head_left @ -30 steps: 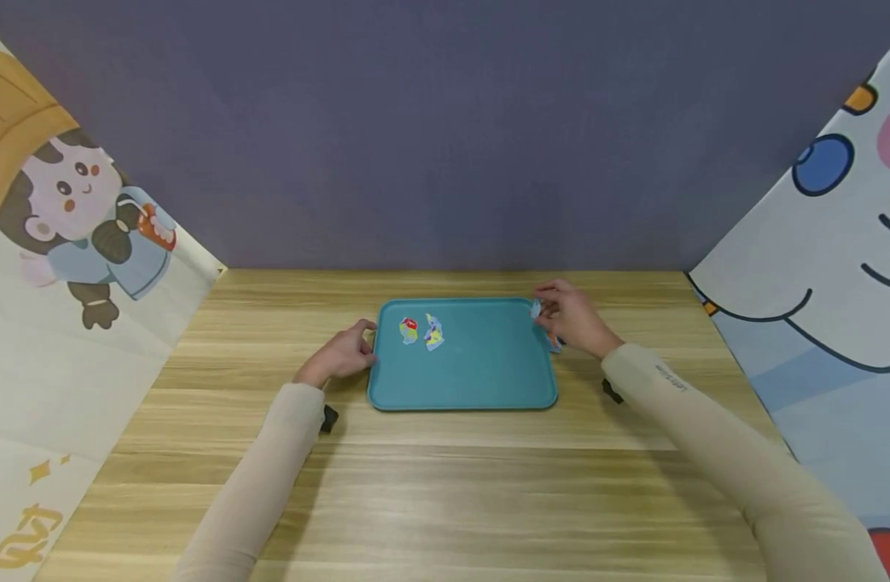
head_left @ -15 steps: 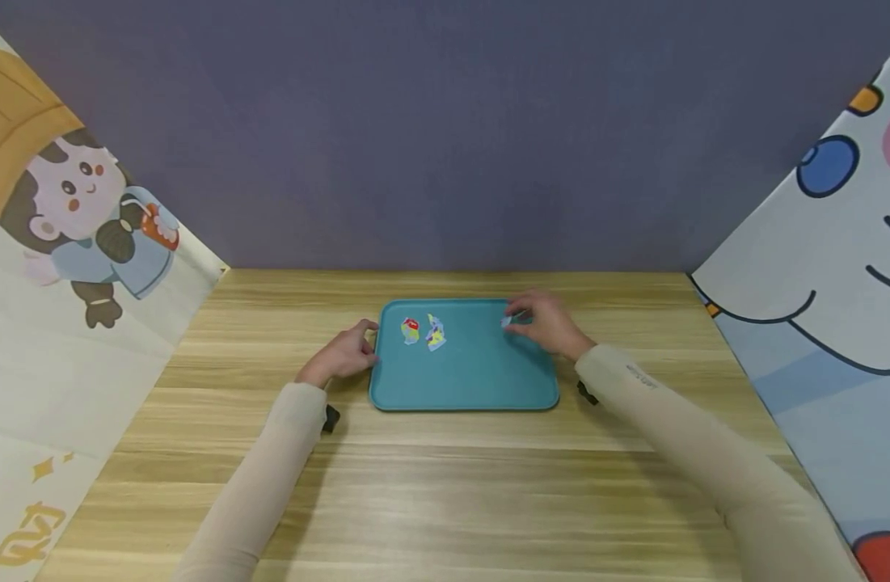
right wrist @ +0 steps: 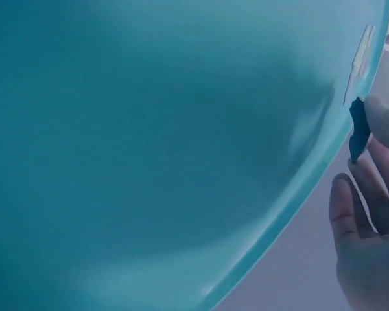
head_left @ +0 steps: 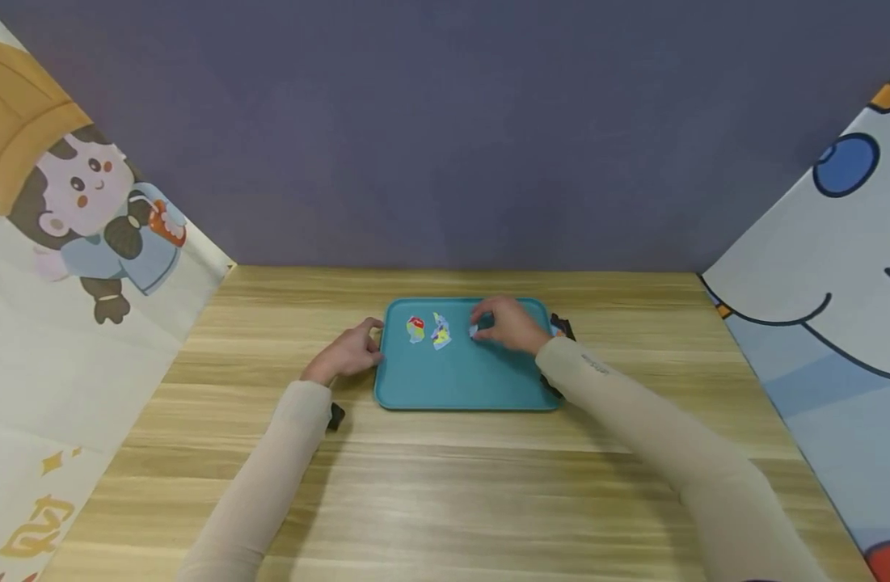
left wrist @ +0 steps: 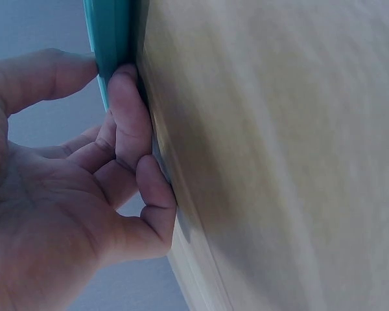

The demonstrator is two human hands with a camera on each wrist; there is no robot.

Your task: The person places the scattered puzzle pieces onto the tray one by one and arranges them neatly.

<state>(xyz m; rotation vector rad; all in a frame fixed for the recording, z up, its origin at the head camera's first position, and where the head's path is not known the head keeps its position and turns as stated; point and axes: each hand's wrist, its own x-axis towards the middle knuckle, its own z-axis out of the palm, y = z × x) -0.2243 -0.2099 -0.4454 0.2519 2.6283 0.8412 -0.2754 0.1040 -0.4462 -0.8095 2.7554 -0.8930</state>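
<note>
My right hand point(head_left: 513, 325) is over the right half of the teal tray point(head_left: 466, 388), pinching a small pale-blue piece point(head_left: 474, 331) between thumb and fingertips. In the right wrist view this flat, jagged piece point(right wrist: 359, 129) shows a dark side. Two other irregular flat pieces lie on the tray's left part: a red-and-yellow piece point(head_left: 415, 330) and a taller blue-and-yellow piece point(head_left: 440, 331). My left hand point(head_left: 348, 352) holds the tray's left edge. In the left wrist view its thumb meets the rim point(left wrist: 110, 39), and curled fingers rest low against the side.
The tray stands on a wood-grain table point(head_left: 452, 485). By its right edge, part of an orange-and-blue piece point(head_left: 558, 331) shows, partly hidden. A dark purple-grey panel point(head_left: 459, 145) rises behind the table, and cartoon-printed panels point(head_left: 110, 210) flank both sides.
My right hand has moved left from the tray's right edge across the tray, carrying the pale-blue piece. The left hand stays on the left edge. The head view has shifted slightly.
</note>
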